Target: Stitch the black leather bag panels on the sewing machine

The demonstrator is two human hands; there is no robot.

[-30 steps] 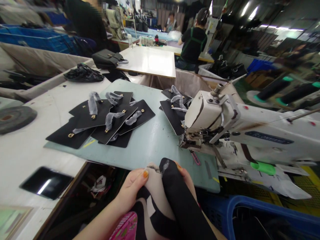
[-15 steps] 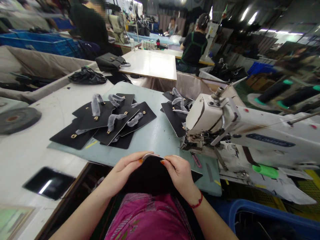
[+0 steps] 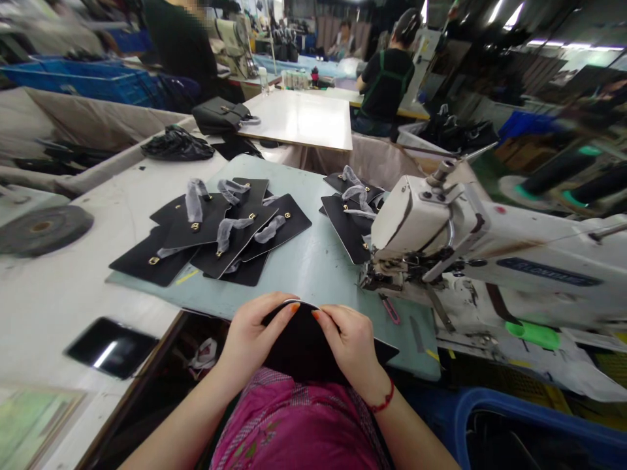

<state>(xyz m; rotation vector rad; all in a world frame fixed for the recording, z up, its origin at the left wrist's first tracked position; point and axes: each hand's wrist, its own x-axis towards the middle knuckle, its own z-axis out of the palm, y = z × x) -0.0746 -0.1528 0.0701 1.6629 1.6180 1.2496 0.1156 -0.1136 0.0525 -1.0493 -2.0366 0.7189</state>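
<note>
Both hands grip one black leather piece point(image 3: 302, 344) at the near edge of the pale green work board point(image 3: 313, 261). My left hand point(image 3: 255, 333) pinches its curved top edge from the left. My right hand point(image 3: 349, 343) pinches the same edge from the right, fingers bent over it. A white sewing machine point(image 3: 441, 235) stands just right of the hands. Several black leather flaps point(image 3: 215, 235) with gold clasps and grey straps lie fanned out on the board ahead. A second small stack of black flaps point(image 3: 350, 215) lies by the machine head.
A dark phone point(image 3: 110, 346) lies on the white table at left, near a grey disc point(image 3: 42, 228). A blue crate point(image 3: 533, 434) sits low right. Other people work at tables in the background, beyond a black handbag point(image 3: 220, 116).
A second ago the hands held a folded black and beige piece upright in the lap; it now lies lower and flatter, both hands gripping its top edge. Little moved in the last half second.
</note>
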